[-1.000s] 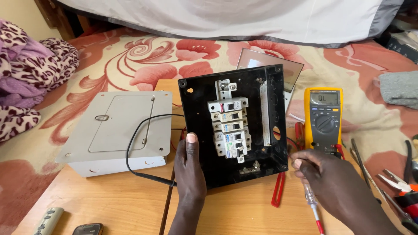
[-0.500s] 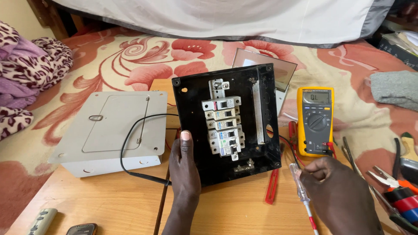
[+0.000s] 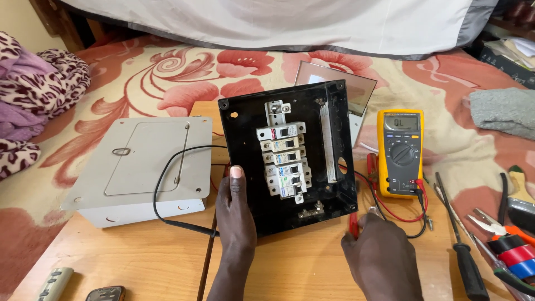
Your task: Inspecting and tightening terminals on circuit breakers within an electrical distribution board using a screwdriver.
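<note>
One black box (image 3: 312,111) lies open in the middle of the wooden table (image 3: 139,262), tilted a little. Inside it one column of five white breakers (image 3: 283,159) sits on a rail, each with a small coloured label strip; a pale metal bar (image 3: 327,142) runs beside them on the right.

My left hand (image 3: 235,209) rests on the box's left near edge, fingers together and mostly straight, thumb up along the rim; it steadies the box more than clasps it. My right hand (image 3: 382,256) is at the box's near right corner, curled, knuckles up, touching a red-handled tool (image 3: 353,225); I cannot tell how tightly it is closed.

Left of the box sits one grey metal enclosure (image 3: 139,167) with a hinged door; one black lead (image 3: 161,189) loops over it. Right of the box lies one yellow meter (image 3: 400,150), upright rectangle, grey screen at the far end, round dial in the middle, red and black leads plugged in near. Farther right: one black screwdriver (image 3: 462,251), pliers (image 3: 496,226), and three tape rolls (image 3: 515,256), black, red, blue.
</note>
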